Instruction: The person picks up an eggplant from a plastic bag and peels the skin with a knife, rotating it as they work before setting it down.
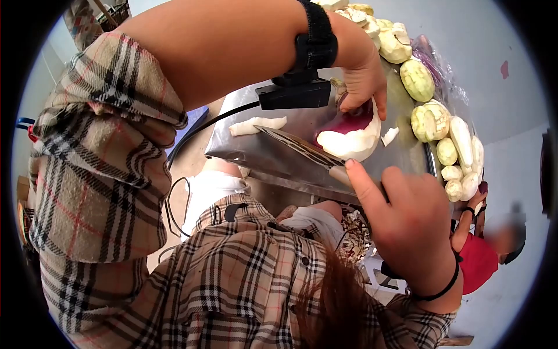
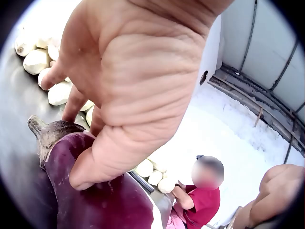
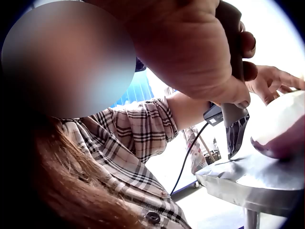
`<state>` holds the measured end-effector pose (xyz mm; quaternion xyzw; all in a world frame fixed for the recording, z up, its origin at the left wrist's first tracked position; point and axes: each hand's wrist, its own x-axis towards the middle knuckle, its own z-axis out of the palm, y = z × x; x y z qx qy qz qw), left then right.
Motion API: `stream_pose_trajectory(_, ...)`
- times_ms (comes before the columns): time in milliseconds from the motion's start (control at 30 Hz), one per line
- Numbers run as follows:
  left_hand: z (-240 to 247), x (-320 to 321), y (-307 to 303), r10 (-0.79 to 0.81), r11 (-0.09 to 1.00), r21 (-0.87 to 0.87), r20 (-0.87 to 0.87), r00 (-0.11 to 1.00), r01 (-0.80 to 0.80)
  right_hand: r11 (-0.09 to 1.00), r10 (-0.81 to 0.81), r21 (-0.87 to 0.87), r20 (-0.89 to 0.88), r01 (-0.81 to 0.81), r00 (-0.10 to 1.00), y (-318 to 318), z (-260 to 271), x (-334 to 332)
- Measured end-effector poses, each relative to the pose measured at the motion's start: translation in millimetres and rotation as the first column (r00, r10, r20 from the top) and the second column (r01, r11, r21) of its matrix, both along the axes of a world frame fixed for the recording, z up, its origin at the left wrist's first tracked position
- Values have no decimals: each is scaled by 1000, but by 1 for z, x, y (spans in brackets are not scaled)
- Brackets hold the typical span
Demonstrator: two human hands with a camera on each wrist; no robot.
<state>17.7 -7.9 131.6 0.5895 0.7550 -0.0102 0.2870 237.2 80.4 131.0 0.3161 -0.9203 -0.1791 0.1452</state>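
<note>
A partly peeled eggplant [image 1: 349, 143] lies on the metal table, its near side white and the rest glossy purple. My left hand [image 1: 365, 75] grips it by the stem end; in the left wrist view the thumb presses the purple skin [image 2: 95, 205] just below the brown stem [image 2: 45, 136]. In my right hand [image 1: 407, 212] is a knife [image 1: 302, 146], its blade pointing left alongside the white part of the eggplant. The right wrist view shows fingers curled round the dark knife handle [image 3: 232, 45]. Pale peel strips [image 1: 258, 125] lie on either side of the eggplant.
Several peeled eggplants [image 1: 417, 80] line the far edge of the metal table [image 1: 404, 113], beside a clear plastic bag [image 1: 447, 67]. Peel scraps [image 1: 354, 235] are heaped below the table edge. A person in a red shirt [image 1: 476, 264] is at the right. A black cable [image 1: 232, 110] runs from my left wrist.
</note>
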Motion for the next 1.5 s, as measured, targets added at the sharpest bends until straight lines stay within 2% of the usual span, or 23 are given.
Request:
stream_pose_trajectory(200,-2,-11,15,64,996,-68,92,994,-58,994,63,91,38,-66,997,-14,27,-16)
stream_pose_trajectory(267,-2,-20,13,51,997,-52,57,997,-48,985,67,158,60,-76,996,-21,36,-21)
stream_pose_trajectory(367,-6,-19,8,172,973,155,-12,985,-169,957,56,279,68,-73,996,-30,42,-23)
stream_pose_trajectory(400,-7,-19,8,235,942,254,-30,971,-220,948,55,310,68,-73,996,-32,42,-25)
stream_pose_trajectory(500,-7,-40,10,222,801,575,-29,975,-166,944,50,325,46,-62,998,-30,34,-34)
stream_pose_trajectory(567,2,-37,-3,258,616,767,15,966,-177,957,45,286,20,-49,999,-26,28,-44)
stream_pose_trajectory(600,11,-30,-18,267,520,844,-14,964,-132,962,46,268,7,-46,999,-24,26,-50)
stream_pose_trajectory(633,12,-32,-22,243,438,892,-2,970,-109,966,51,256,-8,-48,999,-22,25,-55)
stream_pose_trajectory(767,23,-25,-46,314,327,928,72,947,-178,982,112,162,-71,-99,991,-12,22,-95)
stream_pose_trajectory(800,29,-10,-57,294,332,896,200,935,-296,982,80,176,-71,-66,994,-10,22,-106)
stream_pose_trajectory(867,36,0,-67,302,330,870,271,914,-367,980,17,197,-73,-3,997,-3,25,-130)
stream_pose_trajectory(900,30,-5,-65,326,319,890,220,919,-326,983,-22,182,-72,35,997,5,26,-141)
stream_pose_trajectory(933,11,-4,-65,353,322,936,18,936,-140,981,-54,181,-80,68,995,15,16,-148)
stream_pose_trajectory(967,10,-4,-64,360,363,914,39,932,-179,981,-91,166,-77,103,993,25,17,-156)
stream_pose_trajectory(1033,12,9,-65,337,387,905,38,941,-175,928,-313,203,-22,311,949,47,23,-169)
stream_pose_trajectory(1067,8,5,-64,300,408,911,-67,952,-64,885,-419,227,5,407,908,58,24,-171)
stream_pose_trajectory(1100,8,7,-63,257,430,903,-114,960,-8,885,-431,199,13,420,902,72,23,-168)
stream_pose_trajectory(1167,-9,9,-62,229,482,875,-171,958,41,879,-455,175,25,445,890,98,12,-158)
stream_pose_trajectory(1333,-14,17,-54,183,567,822,-60,981,-55,857,-514,76,107,509,851,141,19,-85)
stream_pose_trajectory(1433,-20,15,-45,120,602,798,-118,986,22,838,-540,-17,112,545,834,160,15,-39)
stream_pose_trajectory(1500,-22,13,-40,78,667,740,-187,979,89,820,-549,-120,117,560,828,167,11,-12)
